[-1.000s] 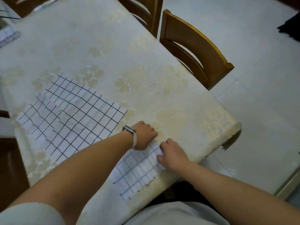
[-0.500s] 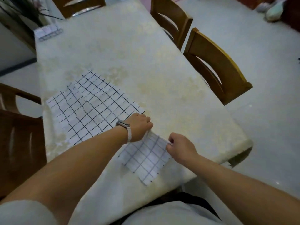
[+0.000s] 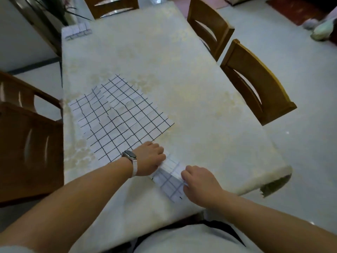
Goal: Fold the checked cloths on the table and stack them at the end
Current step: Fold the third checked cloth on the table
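A small white cloth with a faint blue check (image 3: 169, 181), folded, lies near the table's front edge between my hands. My left hand (image 3: 149, 157), with a watch on the wrist, grips its far left edge with curled fingers. My right hand (image 3: 198, 183) pinches its right edge, which is lifted off the table. A larger white cloth with a black check (image 3: 118, 117) lies spread and wrinkled to the left, apart from the right hand. A folded stack of checked cloths (image 3: 77, 31) sits at the table's far left corner.
The table (image 3: 191, 84) has a cream patterned cover. Two wooden chairs (image 3: 255, 83) stand along its right side, another chair (image 3: 27, 136) at its left, one at the far end. A plant stands beyond the far left corner.
The small cloth has been folded narrower, its right edge raised by my right hand. The view tilted up, bringing the far end of the table and the stack into sight.
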A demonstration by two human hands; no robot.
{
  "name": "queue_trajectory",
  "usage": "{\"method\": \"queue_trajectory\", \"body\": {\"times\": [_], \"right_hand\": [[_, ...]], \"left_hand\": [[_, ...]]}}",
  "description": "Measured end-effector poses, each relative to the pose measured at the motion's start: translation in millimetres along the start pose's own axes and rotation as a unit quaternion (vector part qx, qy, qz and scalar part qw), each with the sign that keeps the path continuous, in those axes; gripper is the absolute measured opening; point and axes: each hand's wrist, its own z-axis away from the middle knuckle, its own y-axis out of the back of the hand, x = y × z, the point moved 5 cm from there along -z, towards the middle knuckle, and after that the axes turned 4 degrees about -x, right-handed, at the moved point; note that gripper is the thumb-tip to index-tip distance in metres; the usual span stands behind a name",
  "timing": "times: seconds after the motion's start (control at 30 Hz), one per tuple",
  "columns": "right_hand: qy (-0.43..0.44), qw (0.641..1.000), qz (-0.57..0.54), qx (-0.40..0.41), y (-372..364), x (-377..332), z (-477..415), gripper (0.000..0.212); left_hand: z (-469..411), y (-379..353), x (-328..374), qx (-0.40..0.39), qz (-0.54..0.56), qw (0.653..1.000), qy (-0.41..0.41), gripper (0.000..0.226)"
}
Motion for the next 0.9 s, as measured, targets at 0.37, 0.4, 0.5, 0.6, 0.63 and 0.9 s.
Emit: {"method": "queue_trajectory", "body": {"times": [0.37,0.4,0.5,0.6,0.63,0.9], "right_hand": [[0.056,0.997,0.020,-0.049,-61,-20,6,0.023],[0.051,0.997,0.019,-0.057,-65,-21,5,0.026],[0.040,0.996,0.021,-0.077,-74,-25,5,0.026],[0.032,0.996,0.013,-0.080,-79,-27,6,0.025],[0.028,0.996,0.012,-0.080,-81,-28,6,0.026],[0.001,0.999,0.015,-0.049,-64,-28,-1,0.014]], "left_hand": [[25,-64,8,-0.027,-0.007,0.999,0.040,0.024],[27,-69,8,-0.029,-0.004,0.999,0.046,0.023],[31,-81,8,-0.030,0.011,0.998,0.056,0.024],[35,-88,9,-0.026,0.027,0.997,0.065,0.028],[36,-89,9,-0.026,0.032,0.997,0.068,0.029],[26,-78,10,0.008,0.056,0.996,0.075,0.022]]}}
